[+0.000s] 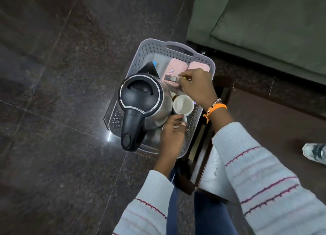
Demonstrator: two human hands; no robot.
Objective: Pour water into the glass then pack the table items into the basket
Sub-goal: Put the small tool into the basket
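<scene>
Floor (53, 93): dark polished stone tiles, fills left half of view; bright glint just left of the basket's near corner.
Basket (202, 62): grey perforated plastic, handle slot in far wall; sits at the edge of a dark wooden table, its left part overhanging the floor.
Electric kettle (139, 97): steel body, black lid and handle; stands upright in the basket's left half, handle pointing toward the camera and out past the near rim.
Left hand (172, 134): reaches over the near rim; fingers curled round the handle of the mug, thumb tip showing just beside it.
White mug (182, 105): upright in the basket, just right of the kettle; inside looks pale, contents cannot be told.
Pink cases (176, 67): two, side by side against the far wall of the basket; the left one carries a small sticker.
Small dark packet (170, 78): held flat above the left pink case.
Right hand (197, 88): over the basket's right half; fingertips pinch the right end of the packet; orange band and beads on the wrist.
Table (264, 122): dark brown wood, right of the basket.
Sofa (264, 32): green, upper right.
Shoe (315, 152): pale, at right edge.
</scene>
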